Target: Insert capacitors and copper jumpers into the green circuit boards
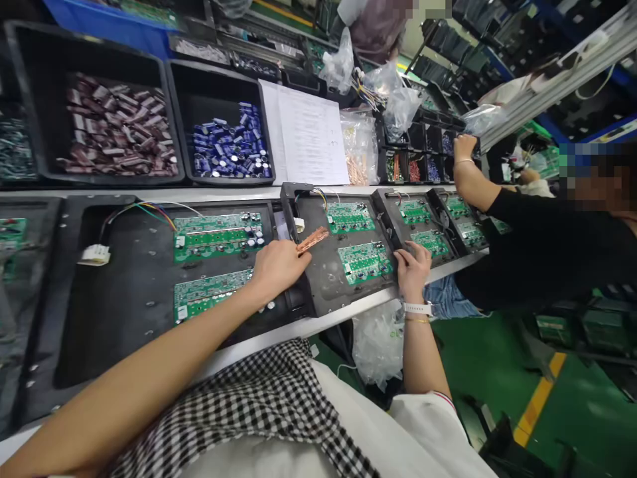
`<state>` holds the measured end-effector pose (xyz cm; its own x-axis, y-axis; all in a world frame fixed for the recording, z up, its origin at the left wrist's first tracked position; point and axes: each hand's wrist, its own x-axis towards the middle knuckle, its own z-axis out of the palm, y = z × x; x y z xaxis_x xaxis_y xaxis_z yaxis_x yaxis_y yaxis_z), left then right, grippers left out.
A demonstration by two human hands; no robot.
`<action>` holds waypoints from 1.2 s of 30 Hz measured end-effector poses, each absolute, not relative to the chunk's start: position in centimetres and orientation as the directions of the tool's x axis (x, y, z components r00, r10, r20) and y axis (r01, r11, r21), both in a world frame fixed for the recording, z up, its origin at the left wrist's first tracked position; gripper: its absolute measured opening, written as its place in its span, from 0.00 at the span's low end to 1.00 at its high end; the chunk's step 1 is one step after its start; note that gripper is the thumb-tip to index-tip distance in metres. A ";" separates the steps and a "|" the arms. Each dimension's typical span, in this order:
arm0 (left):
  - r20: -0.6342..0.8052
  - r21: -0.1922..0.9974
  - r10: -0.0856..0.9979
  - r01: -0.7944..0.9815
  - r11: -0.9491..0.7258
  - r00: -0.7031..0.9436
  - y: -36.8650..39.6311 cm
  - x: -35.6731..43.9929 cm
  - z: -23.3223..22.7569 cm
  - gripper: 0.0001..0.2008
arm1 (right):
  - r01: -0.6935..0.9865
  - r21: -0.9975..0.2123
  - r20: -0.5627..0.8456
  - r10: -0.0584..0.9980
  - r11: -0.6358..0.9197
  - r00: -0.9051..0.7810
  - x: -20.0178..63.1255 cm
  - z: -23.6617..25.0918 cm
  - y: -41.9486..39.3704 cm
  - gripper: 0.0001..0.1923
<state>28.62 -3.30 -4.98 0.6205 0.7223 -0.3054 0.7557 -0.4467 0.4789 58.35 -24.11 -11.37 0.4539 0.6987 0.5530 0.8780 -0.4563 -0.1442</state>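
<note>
Strip's near end hidden in left hand [279, 267]; fingers closed round the copper-coloured strip [314, 239], over the black tray's [323, 285] left edge. Right hand [414, 265] at tray's right edge; grip unclear. White desk [348, 311], green floor [478, 358]. Blue cylinders [229, 146], papers [311, 136] along desk's back edge; co-worker's arm [475, 182] crosses farther right.

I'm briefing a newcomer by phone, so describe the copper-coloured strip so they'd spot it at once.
Look for the long row of black trays. Above them, the wearer's left hand holds a narrow copper-coloured strip that juts out to the right. Being held sets it apart from the copper-coloured pieces in the clear bag beyond.
</note>
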 end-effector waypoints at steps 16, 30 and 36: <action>-0.333 0.047 0.925 0.983 -0.180 0.185 -0.6 5.4 0.3 0.25 | 0.791 -0.603 0.499 0.725 -0.102 0.474 35.8 -7.0 -17.8 0.10; -0.273 -0.040 0.950 0.985 -0.167 0.151 0.5 0.0 -0.5 0.21 | 0.788 -0.609 0.506 0.722 -0.089 0.472 30.3 -11.0 -16.3 0.09; -0.483 0.733 0.853 0.625 0.269 0.199 -1.3 1.7 0.3 0.19 | 0.788 -0.604 0.369 0.837 -0.115 0.404 31.2 -8.5 -16.2 0.09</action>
<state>1.69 -1.31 0.27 0.1992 0.8526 -0.4831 0.6248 0.2693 0.7329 31.22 -16.17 -8.48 0.4043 0.8371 0.3686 0.7884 -0.1146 -0.6044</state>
